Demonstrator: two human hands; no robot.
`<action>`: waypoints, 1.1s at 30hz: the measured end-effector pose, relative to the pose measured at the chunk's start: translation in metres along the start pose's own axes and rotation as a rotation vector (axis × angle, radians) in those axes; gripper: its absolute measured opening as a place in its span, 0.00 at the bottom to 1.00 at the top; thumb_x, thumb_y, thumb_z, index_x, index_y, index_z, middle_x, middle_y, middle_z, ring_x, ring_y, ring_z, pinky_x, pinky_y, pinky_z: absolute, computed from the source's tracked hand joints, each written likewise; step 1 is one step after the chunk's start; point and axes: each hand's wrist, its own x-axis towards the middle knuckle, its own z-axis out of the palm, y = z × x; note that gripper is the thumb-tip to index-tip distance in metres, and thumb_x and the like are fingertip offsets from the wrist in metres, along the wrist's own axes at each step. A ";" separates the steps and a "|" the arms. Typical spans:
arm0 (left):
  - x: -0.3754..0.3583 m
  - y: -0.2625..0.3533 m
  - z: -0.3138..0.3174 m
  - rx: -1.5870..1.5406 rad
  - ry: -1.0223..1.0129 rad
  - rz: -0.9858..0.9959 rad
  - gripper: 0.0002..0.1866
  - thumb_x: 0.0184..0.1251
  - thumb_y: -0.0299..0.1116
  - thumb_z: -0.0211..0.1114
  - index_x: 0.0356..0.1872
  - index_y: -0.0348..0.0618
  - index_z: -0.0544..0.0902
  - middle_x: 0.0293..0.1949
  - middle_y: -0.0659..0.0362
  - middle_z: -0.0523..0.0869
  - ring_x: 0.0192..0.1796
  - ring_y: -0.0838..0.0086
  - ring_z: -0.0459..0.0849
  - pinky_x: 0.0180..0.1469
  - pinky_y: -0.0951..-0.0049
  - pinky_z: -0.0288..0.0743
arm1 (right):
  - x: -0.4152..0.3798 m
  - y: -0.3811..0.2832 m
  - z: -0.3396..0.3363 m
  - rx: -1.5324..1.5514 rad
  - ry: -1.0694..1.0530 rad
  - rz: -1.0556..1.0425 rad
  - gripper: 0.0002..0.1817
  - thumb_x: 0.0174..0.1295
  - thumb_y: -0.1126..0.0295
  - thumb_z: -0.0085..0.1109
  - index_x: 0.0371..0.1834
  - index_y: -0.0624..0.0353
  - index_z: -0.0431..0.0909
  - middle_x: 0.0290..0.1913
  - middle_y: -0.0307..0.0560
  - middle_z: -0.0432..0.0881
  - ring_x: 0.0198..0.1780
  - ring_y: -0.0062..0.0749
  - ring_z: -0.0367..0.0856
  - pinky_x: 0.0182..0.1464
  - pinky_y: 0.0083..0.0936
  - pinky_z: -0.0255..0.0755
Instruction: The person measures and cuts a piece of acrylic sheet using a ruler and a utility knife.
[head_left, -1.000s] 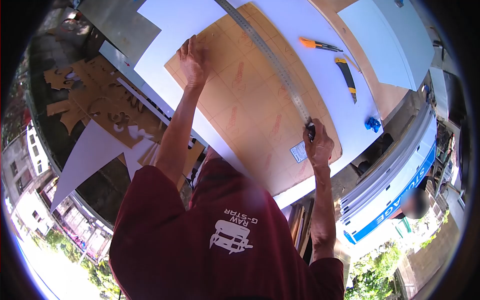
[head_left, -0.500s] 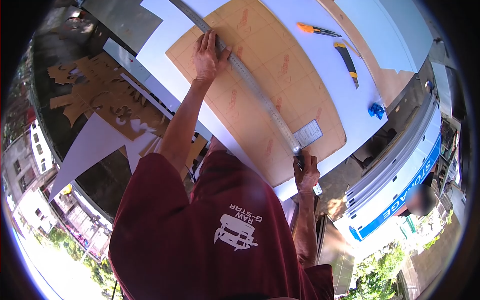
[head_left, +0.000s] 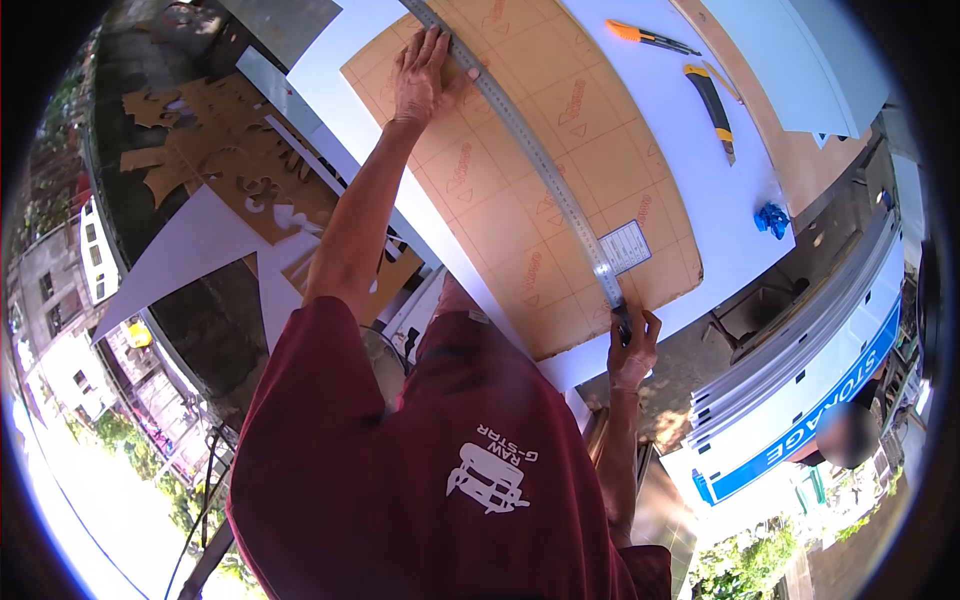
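Observation:
A long metal ruler (head_left: 540,165) lies diagonally across a brown paper-covered sheet (head_left: 500,235) with red print and grid lines. My left hand (head_left: 422,80) rests on the sheet near its upper end, fingers stretched along one side of the ruler and thumb on the other. At the ruler's lower end, by the sheet's near edge, my right hand (head_left: 634,348) pinches a small dark object (head_left: 623,322) whose shape is mostly hidden. A printed white label (head_left: 625,247) sits beside the ruler near that end.
An orange cutter (head_left: 650,37), a black-and-yellow cutter (head_left: 711,105) and a crumpled blue item (head_left: 771,220) lie on the white sheet (head_left: 735,190) to the right. Cut brown pieces (head_left: 215,150) are at left. A blue-and-white sign (head_left: 800,440) and a partly visible person (head_left: 847,435) are at lower right.
The whole view has shifted slightly. My right hand and the dark object have moved a little towards the sheet's near edge. My left hand stays beside the ruler.

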 end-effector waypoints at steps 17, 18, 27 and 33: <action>0.012 0.008 0.000 0.037 0.015 0.066 0.40 0.70 0.64 0.64 0.72 0.43 0.77 0.75 0.54 0.75 0.80 0.58 0.68 0.80 0.48 0.55 | 0.003 0.009 -0.002 0.079 -0.048 -0.040 0.24 0.59 0.72 0.75 0.58 0.54 0.78 0.53 0.52 0.79 0.46 0.56 0.86 0.41 0.45 0.83; 0.011 0.008 0.001 0.042 0.028 0.075 0.40 0.69 0.63 0.65 0.71 0.41 0.78 0.74 0.53 0.76 0.79 0.58 0.69 0.80 0.48 0.56 | 0.003 0.008 -0.004 0.069 -0.053 -0.042 0.24 0.59 0.72 0.75 0.58 0.53 0.78 0.54 0.52 0.78 0.46 0.56 0.86 0.40 0.45 0.83; 0.007 0.010 0.002 0.056 0.126 0.123 0.34 0.64 0.53 0.71 0.60 0.33 0.85 0.65 0.46 0.85 0.73 0.56 0.78 0.75 0.52 0.64 | -0.012 0.025 -0.005 0.050 0.002 0.028 0.22 0.64 0.71 0.71 0.61 0.53 0.79 0.56 0.52 0.79 0.48 0.53 0.87 0.40 0.44 0.84; 0.007 0.008 0.004 0.049 0.112 0.145 0.36 0.63 0.55 0.70 0.60 0.31 0.85 0.65 0.43 0.84 0.73 0.54 0.77 0.74 0.51 0.64 | -0.015 0.027 -0.004 0.100 0.032 0.061 0.19 0.68 0.69 0.70 0.61 0.57 0.80 0.57 0.54 0.79 0.52 0.51 0.84 0.47 0.43 0.82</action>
